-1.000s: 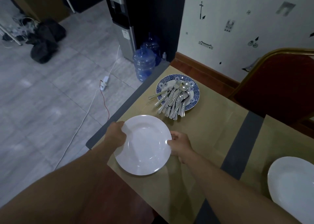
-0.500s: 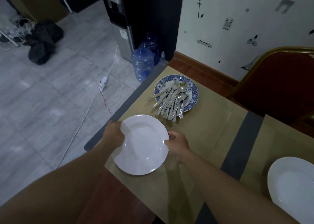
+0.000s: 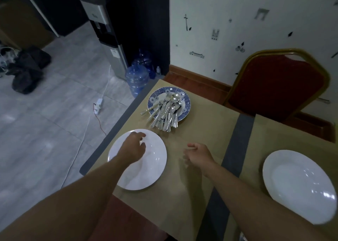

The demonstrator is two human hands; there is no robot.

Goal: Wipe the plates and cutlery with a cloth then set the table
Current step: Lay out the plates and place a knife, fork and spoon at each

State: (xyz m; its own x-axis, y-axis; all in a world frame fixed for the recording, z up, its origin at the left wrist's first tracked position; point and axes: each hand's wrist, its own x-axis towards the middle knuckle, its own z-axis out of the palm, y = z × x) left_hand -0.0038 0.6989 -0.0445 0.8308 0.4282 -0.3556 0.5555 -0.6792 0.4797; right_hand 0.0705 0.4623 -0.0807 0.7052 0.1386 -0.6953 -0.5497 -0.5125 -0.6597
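Note:
A white plate (image 3: 146, 171) lies flat near the table's left front corner. My left hand (image 3: 134, 146) hovers over its far half, fingers loosely curled, holding nothing. My right hand (image 3: 198, 153) is off the plate to its right, above the tan table top, fingers relaxed and empty. Beyond them a blue patterned plate (image 3: 184, 98) carries a pile of spoons and forks (image 3: 166, 112) whose handles stick out over its near rim. A second white plate (image 3: 300, 184) sits at the right front. No cloth is in view.
The tan table (image 3: 204, 127) has a dark grey stripe (image 3: 236, 149) running front to back. A red chair with a gold frame (image 3: 279, 83) stands at the far side. Left of the table are blue water bottles (image 3: 137, 76), a dispenser and cables on the tiled floor.
Both hands have let go of the white plate, which now lies on the table. My left hand moved over it and my right hand drew away to the right.

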